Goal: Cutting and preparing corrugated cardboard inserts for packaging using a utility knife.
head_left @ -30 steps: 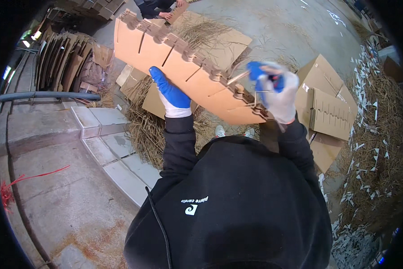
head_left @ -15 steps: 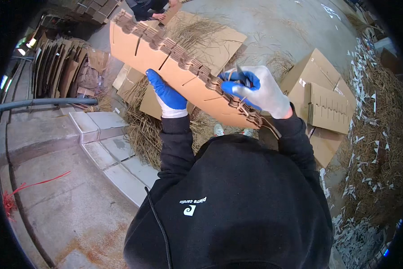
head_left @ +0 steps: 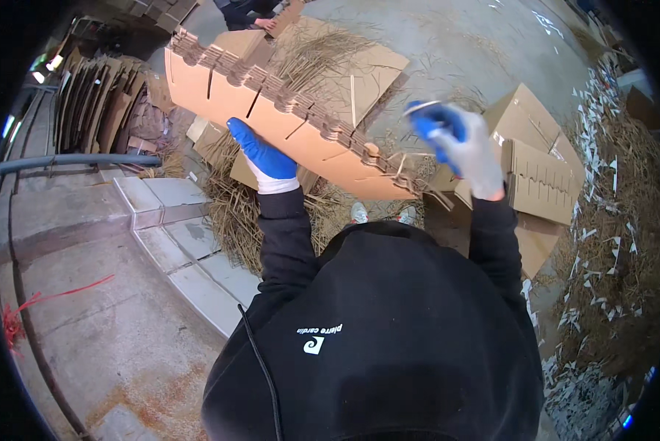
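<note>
"Left hand [head_left: 264, 153] — clamped where?"
"Around the cardboard's [head_left: 277, 126] plain edge [head_left: 330, 175], aloft above straw [head_left: 236, 220]. Right hand [head_left: 451, 143] sits apart from it; whether it grips anything, I can't tell."
"Handling?"
"Probably light, stiff — hold that plain edge; the notched side [head_left: 294, 103] looks easily bent."

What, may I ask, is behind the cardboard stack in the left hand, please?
Beyond the stack, brown straw lies on a flat cardboard sheet; whatever is directly behind the stack is covered.
</note>
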The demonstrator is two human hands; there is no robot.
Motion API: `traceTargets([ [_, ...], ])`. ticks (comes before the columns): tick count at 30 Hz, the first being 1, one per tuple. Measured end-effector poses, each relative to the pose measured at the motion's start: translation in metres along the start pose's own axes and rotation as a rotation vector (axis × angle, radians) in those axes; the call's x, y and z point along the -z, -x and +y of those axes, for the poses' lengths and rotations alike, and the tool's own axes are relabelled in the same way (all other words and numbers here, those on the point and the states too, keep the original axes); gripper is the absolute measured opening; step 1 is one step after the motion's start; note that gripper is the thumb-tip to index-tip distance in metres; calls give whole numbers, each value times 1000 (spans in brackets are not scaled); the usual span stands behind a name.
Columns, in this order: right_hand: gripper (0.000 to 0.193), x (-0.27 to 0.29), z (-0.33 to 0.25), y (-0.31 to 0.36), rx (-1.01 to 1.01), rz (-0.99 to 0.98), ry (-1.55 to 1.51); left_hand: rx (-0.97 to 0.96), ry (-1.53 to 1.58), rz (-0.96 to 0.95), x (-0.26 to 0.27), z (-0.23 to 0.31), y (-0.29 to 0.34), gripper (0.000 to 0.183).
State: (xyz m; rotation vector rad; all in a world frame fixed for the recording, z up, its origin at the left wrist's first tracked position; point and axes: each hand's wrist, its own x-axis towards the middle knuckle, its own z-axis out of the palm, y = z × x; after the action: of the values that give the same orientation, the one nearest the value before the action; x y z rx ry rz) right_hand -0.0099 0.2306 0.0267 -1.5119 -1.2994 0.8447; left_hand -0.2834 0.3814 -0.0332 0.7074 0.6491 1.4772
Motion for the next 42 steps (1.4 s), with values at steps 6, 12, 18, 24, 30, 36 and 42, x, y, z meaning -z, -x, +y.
traceTargets([
  [6, 24, -41, -12, -15, 294, -46, -64, 20, -18, 5, -26, -10, 13, 59],
  [12, 21, -12, -7, -8, 58, 372, -259, -62, -38, 53, -5, -2, -1, 54],
  [18, 30, -37, -3, -10, 436, -80, 188, -69, -43, 2, -14, -5, 1, 60],
  [24, 28, -45, 0, -7, 395, -26, 131, -58, -149, -41, -20, 0, 2, 70],
  [30, 34, -8, 22, 0, -81, 243, -280, -53, -193, -13, -10, 2, 2, 67],
  [36, 76, -7, 25, 16, 128, -108, 49, -27, -117, 0, -5, 2, -8, 70],
  [42, 63, -40, 39, 11, 390, 95, 139, -32, -123, -13, -5, -8, -14, 74],
])
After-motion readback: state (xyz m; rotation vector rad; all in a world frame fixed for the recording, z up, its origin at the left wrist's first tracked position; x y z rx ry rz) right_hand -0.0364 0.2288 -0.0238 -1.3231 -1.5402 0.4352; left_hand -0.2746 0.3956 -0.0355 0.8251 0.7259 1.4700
